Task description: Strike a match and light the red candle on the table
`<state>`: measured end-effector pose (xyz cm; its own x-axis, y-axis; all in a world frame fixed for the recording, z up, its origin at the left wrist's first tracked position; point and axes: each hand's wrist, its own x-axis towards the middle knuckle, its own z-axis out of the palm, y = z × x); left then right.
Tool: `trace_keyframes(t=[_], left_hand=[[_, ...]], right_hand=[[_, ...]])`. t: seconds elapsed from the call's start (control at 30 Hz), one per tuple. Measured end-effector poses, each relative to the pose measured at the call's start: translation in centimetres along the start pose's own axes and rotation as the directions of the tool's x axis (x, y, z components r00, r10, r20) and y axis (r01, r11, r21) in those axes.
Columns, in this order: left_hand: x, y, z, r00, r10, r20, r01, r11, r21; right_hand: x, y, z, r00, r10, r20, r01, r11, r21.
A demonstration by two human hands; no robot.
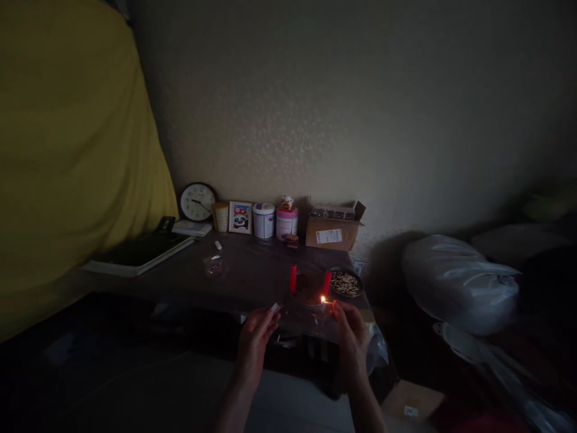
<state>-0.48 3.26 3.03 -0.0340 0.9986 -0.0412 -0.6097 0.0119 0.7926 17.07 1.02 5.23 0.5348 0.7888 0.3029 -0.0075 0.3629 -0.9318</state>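
Pinched in the fingertips of my right hand [353, 328] is a burning match [329, 302], its flame pointing left. The flame is close to the lower end of the right red candle [327, 282]. Another red candle [293, 278] stands upright to the left, by a round dark dish [301, 300] at the table's front edge. My left hand [256, 337] is closed around a small pale piece [274, 308] that looks like a matchbox; most of it is hidden by the fingers. Just behind the right candle, a round tin [360, 290] holds many matchsticks.
Along the wall stand a clock [197, 201], a framed panda picture [240, 217], two canisters [264, 221] and an open cardboard box [332, 233]. A small clear packet [213, 266] lies left. White plastic bags [460, 282] fill the right side. The room is dim.
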Motion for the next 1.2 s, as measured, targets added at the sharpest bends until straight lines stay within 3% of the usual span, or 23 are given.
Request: trace_keyframes(t=[0.53,1.2], left_hand=[[0.2,0.0,-0.1,1.0,-0.001,0.01,0.001,1.0,-0.013],[0.6,-0.4,-0.6,1.0,-0.008,0.015,0.008,1.0,-0.019]], right_hand=[[0.9,-0.8,1.1,0.998,-0.048,0.047,0.049,0.999,-0.014],[4.1,-0.2,5.6,0.991,-0.112,0.074,0.108,0.992,0.061]])
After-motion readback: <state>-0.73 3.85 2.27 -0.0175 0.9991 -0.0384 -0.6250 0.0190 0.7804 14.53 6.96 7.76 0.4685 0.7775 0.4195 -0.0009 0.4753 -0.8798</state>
